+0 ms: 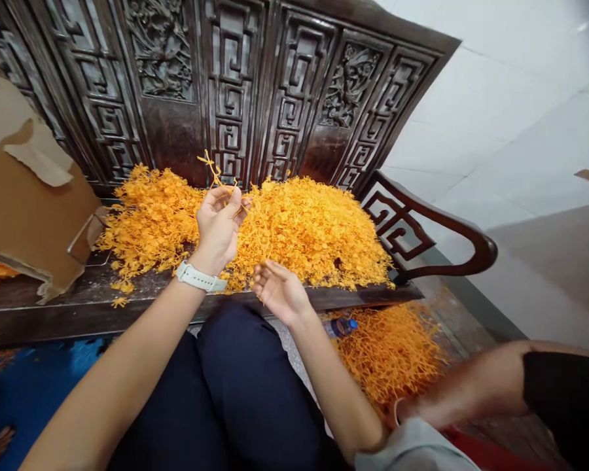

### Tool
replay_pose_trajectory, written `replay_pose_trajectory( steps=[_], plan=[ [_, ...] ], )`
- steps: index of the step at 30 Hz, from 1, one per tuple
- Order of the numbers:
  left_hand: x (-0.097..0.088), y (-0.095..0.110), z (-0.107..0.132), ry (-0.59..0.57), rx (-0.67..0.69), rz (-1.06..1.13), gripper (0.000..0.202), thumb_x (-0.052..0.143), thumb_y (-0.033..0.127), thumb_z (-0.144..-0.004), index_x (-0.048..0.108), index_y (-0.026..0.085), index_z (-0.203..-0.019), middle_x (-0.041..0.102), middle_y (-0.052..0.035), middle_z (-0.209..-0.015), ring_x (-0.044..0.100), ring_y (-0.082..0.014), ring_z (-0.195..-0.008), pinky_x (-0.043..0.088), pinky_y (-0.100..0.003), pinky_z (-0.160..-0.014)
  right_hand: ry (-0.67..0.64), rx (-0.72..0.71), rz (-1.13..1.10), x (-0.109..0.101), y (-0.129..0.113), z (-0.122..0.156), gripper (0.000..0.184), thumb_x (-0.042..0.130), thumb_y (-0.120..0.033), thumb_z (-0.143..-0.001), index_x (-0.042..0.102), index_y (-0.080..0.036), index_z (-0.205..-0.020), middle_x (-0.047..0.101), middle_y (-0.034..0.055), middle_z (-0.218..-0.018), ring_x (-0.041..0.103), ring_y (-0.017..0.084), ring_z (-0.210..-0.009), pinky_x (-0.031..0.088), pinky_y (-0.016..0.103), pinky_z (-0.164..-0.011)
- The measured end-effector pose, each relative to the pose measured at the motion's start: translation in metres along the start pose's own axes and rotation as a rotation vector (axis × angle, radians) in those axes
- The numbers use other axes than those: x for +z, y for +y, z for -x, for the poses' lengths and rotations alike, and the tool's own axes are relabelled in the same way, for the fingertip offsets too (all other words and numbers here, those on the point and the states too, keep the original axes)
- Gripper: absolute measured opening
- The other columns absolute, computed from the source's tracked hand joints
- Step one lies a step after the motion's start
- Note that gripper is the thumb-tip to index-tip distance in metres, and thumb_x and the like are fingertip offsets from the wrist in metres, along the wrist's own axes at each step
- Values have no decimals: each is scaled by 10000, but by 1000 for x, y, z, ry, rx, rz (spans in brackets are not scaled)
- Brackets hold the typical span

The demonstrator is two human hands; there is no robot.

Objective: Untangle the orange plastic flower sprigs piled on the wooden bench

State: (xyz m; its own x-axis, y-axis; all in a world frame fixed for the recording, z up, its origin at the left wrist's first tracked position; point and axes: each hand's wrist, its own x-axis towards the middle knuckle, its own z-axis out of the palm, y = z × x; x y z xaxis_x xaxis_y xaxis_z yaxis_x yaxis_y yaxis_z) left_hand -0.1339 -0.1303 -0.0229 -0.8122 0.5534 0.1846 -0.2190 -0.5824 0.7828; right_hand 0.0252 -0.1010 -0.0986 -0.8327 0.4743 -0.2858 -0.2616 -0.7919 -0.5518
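Note:
A big heap of orange artificial flower sprigs (pixel 304 229) covers the seat of a dark carved wooden bench (pixel 255 85). My left hand (pixel 219 222), with a white watch on its wrist, is raised over the heap and pinches one thin orange sprig (pixel 211 167) that sticks up above the fingers. My right hand (pixel 279 288) hovers lower, at the bench's front edge, palm up with the fingers loosely curled; a thin orange stem seems to run down to it from the left hand. My dark trouser leg (pixel 235 392) lies below both hands.
A torn cardboard box (pixel 24 196) stands on the bench at the left. A second orange pile (pixel 387 353) and a plastic bottle (pixel 341 326) lie on the floor under the armrest (pixel 422 229). Another person's arm (pixel 476 386) reaches in at the lower right.

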Motion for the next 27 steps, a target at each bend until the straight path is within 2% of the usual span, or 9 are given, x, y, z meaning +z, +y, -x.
replay_pose_trajectory(
  steps=[2,4,8,10,12,16,21,23,27],
  plan=[
    [-10,-3,-1,-29,45,-52,266,862,254,-818,606,240,-891,670,8,-934,680,-107,-793,574,-286,-778,-110,145,180,-5,6,0,230,796,-364,-846,659,-179,-860,682,18,-790,558,103,-610,456,229,-544],
    [-20,-6,-1,-54,46,-102,292,889,276,-792,619,241,-895,668,5,-947,677,-112,-771,571,-290,-748,-128,149,421,-11,4,-2,323,749,-479,-881,670,-174,-950,683,29,-793,535,109,-576,402,240,-507],
    [-34,-18,2,-94,21,-174,340,915,336,-768,627,239,-920,655,-3,-984,661,-110,-712,571,-276,-659,246,-452,779,-19,-19,-9,434,824,-364,-822,599,-265,-1179,687,11,-975,611,137,-764,472,258,-635],
    [-37,-28,2,-128,37,-220,372,924,387,-758,628,234,-925,644,-9,-989,661,-109,-678,559,-259,-594,323,-753,822,-17,-33,-11,374,776,-343,-868,598,-268,-1189,663,10,-974,590,133,-789,484,273,-691],
    [-38,-40,3,-177,65,-267,395,918,434,-762,627,232,-936,634,-10,-973,652,-101,-633,541,-243,-539,243,-875,882,-10,-45,-13,279,681,-408,-959,619,-245,-1177,643,8,-898,564,126,-738,471,287,-678],
    [-36,-56,3,-284,111,-326,367,863,458,-832,618,237,-991,635,-12,-1001,615,-70,-558,532,-230,-513,63,-820,967,4,-49,-23,263,680,-473,-988,605,-236,-1075,599,-38,-734,529,96,-586,420,264,-549],
    [-31,-54,3,-249,75,-353,253,837,313,-854,617,212,-929,657,-16,-989,549,-44,-496,405,-197,-421,85,-943,861,4,-30,-29,105,680,-343,-996,625,-255,-1012,620,-38,-726,559,97,-549,424,250,-495],
    [-27,-52,5,-186,42,-341,220,808,225,-849,590,203,-868,657,-2,-896,506,-41,-484,383,-188,-425,14,-1055,1014,2,-21,-18,31,633,-266,-1013,653,-255,-993,638,-18,-759,591,114,-604,468,271,-554],
    [-24,-53,6,-96,-78,-295,177,716,100,-814,572,202,-828,616,23,-711,487,-71,-495,347,-180,-424,-292,-1148,1510,4,-6,17,200,530,-75,-989,681,-205,-963,647,24,-721,568,143,-646,450,308,-617]
  ],
)
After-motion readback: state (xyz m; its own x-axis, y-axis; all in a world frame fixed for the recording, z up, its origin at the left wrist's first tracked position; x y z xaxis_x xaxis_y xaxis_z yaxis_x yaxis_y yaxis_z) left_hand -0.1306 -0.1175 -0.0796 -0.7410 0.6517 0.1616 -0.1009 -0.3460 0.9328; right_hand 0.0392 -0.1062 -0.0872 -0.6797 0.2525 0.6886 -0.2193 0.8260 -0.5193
